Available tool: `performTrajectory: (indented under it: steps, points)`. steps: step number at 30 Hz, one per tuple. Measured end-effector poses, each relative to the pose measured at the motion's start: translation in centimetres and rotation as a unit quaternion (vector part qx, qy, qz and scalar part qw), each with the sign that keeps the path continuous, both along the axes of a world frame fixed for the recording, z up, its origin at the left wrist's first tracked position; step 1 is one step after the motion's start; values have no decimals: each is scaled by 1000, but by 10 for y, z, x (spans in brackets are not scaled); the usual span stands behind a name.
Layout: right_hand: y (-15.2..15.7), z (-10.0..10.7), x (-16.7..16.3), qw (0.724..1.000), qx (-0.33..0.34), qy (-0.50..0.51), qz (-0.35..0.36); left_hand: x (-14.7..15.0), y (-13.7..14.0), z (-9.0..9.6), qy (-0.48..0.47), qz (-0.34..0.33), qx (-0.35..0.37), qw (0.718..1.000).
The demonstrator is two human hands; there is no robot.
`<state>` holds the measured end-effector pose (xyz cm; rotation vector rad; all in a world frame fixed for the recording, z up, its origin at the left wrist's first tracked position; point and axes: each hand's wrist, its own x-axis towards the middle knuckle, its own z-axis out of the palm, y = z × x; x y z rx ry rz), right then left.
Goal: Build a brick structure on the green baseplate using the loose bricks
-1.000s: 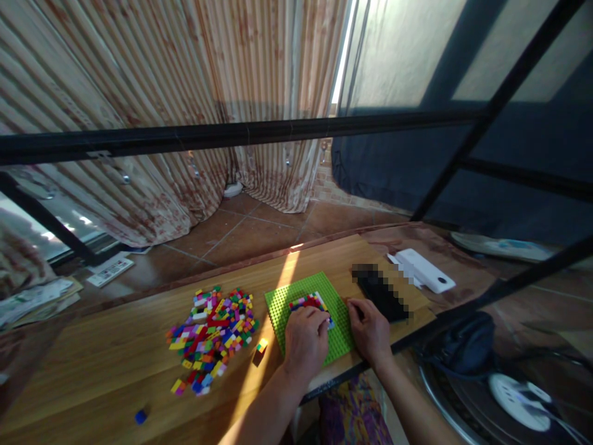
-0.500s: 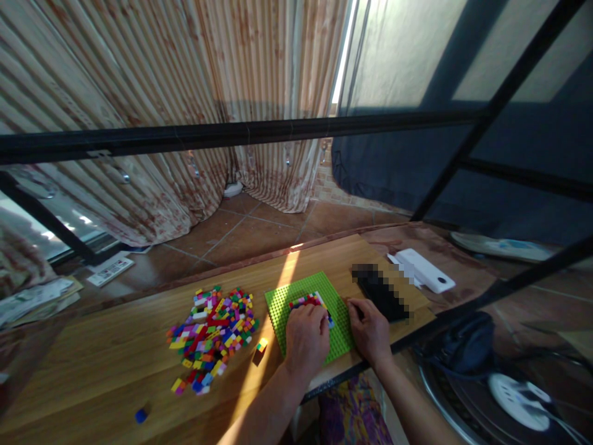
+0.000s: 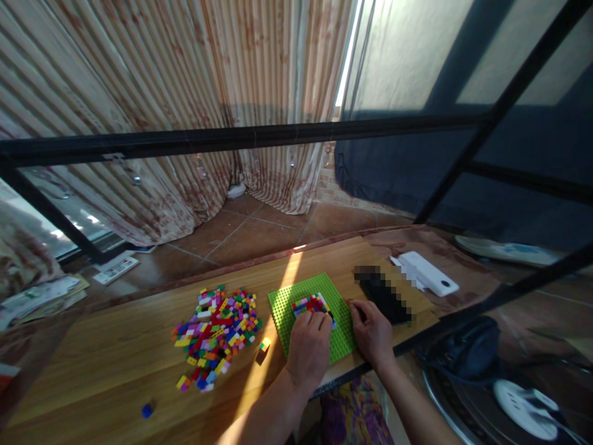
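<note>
A green studded baseplate (image 3: 283, 303) lies on the wooden table, carrying a low build of coloured bricks (image 3: 313, 303) with red in the middle. My left hand (image 3: 309, 343) is over the near side of this build, fingers bent down and closed together. Whatever its fingertips pinch is hidden beneath them. By the plate's right edge rests my right hand (image 3: 372, 330), its fingers curled in; their contents, if any, do not show. A small yellow-and-green brick piece (image 3: 265, 345) sits left of the plate, in a strip of sunlight.
A wide pile of loose bricks (image 3: 217, 334) covers the table's middle left. One blue brick (image 3: 147, 411) lies apart near the front. Right of the plate is a dark, pixelated flat object (image 3: 384, 296); a white device (image 3: 428, 274) lies beyond. A black metal bar (image 3: 278, 133) crosses behind.
My left hand has drawn back slightly towards me, and more of the brick build shows. My right hand stays by the plate's edge. The view has shifted a little.
</note>
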<state>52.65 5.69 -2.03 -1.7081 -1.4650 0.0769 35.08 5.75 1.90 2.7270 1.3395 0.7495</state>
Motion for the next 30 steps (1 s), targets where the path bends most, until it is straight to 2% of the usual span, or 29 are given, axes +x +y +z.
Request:
performTrajectory:
  steps: [13,16,19,21,25,30]
  points:
    - [1,-3,1,1000,0,-5,-8,2,-3,0,50,1,3,999]
    - [1,-3,1,1000,-3,-5,-6,-1,-5,3,32,-14,-10,999]
    - [1,-2,1,1000,-5,-9,-6,-11,-12,7,-29,-18,-26,999]
    - [1,-2,1,1000,-5,-12,-7,-25,-19,7,-81,11,-27,996]
    - [0,-2,1,1000,-3,-16,-9,-69,-29,1,-145,146,-9,978]
    - [0,-4,3,1000,3,-24,-7,-112,-30,-12,-102,215,-34,971]
